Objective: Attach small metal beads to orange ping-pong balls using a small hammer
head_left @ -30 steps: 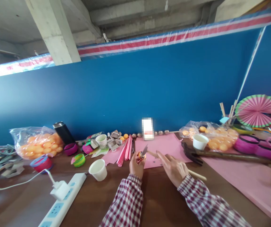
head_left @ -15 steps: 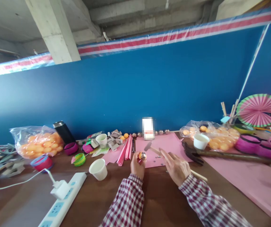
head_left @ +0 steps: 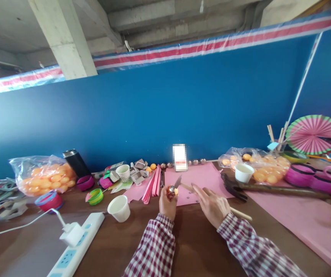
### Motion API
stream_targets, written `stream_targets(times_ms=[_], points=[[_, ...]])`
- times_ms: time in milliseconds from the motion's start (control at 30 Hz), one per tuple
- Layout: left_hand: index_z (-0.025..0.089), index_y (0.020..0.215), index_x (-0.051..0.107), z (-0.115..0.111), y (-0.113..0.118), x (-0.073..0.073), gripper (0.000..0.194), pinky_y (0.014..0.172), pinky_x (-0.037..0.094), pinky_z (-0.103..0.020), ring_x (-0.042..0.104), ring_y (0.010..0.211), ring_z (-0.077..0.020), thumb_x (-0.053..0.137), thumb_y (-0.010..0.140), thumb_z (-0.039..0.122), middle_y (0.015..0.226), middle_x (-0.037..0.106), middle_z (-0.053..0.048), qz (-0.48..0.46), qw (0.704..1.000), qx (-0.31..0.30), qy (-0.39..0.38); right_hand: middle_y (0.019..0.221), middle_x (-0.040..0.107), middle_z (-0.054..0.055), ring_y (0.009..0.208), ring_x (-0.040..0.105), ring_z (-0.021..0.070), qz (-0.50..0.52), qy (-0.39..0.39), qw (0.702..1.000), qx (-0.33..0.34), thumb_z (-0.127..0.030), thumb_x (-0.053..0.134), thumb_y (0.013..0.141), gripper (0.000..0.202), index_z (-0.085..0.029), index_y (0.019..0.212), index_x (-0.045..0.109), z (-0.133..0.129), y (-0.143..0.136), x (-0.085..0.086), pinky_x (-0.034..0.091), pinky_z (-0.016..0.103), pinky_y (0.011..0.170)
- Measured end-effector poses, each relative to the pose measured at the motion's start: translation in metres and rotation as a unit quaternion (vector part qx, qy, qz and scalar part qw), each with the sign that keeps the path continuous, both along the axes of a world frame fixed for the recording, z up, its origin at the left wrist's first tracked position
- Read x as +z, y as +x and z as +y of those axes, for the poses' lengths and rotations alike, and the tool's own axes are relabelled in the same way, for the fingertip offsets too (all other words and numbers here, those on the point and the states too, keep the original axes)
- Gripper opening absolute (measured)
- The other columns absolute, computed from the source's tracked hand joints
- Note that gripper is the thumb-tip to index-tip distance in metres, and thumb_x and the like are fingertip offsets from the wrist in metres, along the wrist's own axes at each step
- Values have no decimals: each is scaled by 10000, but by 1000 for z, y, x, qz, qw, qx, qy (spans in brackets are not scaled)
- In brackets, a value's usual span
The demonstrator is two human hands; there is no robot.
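Note:
My left hand (head_left: 168,206) is closed round a small ball (head_left: 172,190), part shiny metallic and part orange. My fingers hide its lower side. In my right hand (head_left: 215,206) lies a small hammer (head_left: 186,187) with a grey head and a long pale wooden handle. My fingers stretch along the handle, whose end (head_left: 242,214) sticks out behind the wrist. The hammer's head is just above and right of the ball; whether they touch I cannot tell. Beneath is a pink sheet (head_left: 202,177) with several small metal bits (head_left: 188,198).
Shiny balls (head_left: 202,161) line the back edge beside a blurred-out white object (head_left: 179,156). A claw hammer (head_left: 234,187) lies right, near a white cup (head_left: 244,173). Another cup (head_left: 119,208) and a power strip (head_left: 77,246) stand left. Bags of orange balls (head_left: 48,181) flank both sides.
The ball has turned in my left hand, its shiny part shifting left. The small hammer's head has tilted more upright and come down slightly closer to the ball.

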State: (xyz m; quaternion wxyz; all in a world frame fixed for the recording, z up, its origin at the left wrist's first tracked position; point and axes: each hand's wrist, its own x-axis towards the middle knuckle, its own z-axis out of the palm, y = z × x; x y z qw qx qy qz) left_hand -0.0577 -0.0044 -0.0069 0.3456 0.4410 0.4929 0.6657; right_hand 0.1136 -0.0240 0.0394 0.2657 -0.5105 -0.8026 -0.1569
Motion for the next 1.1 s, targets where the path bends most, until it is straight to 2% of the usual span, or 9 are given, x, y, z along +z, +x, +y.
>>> stream_targets(times_ms=[167,333,567,733,900,1100], points=[[135,949,534,-1,-1,1,376,691,452,-258,579,723,-128,620,583,146,846,604,-63,27,1000,0,-13,721,591,-12,540,508,77,-14,6,1000,1,-298,330,852,367,-316,1217,372,1,-1,-3,234,222,441],[132,997,550,-1,-2,1,454,518,451,-217,532,538,-81,658,571,245,806,596,-58,24,999,14,-29,722,590,-9,546,511,82,-10,0,1000,-8,-318,311,859,357,-312,1209,384,1,1,0,240,218,443],[136,943,573,-2,-4,2,464,455,435,-209,496,463,-61,692,507,236,793,593,-50,32,998,48,-27,722,595,2,564,516,75,12,21,1000,1,-324,298,865,375,-294,1231,368,-1,0,0,264,203,460],[142,916,563,-1,-3,3,419,476,430,-199,513,518,-75,671,512,181,755,589,-30,30,998,40,-34,722,598,3,558,516,83,-35,21,999,17,-302,324,856,391,-314,1247,335,-1,-2,-1,264,206,454],[153,896,564,-3,-3,6,412,543,449,-207,538,588,-90,643,494,107,786,591,-30,30,997,49,-41,720,592,3,570,520,77,-7,16,1000,-7,-331,299,863,380,-301,1238,354,0,-2,-4,267,201,460],[156,911,555,-2,-4,6,416,561,451,-196,543,599,-90,631,508,91,741,588,-17,13,998,41,-48,730,597,3,577,528,90,-32,-5,999,-5,-304,313,860,369,-320,1225,362,0,-2,-3,254,208,453]])
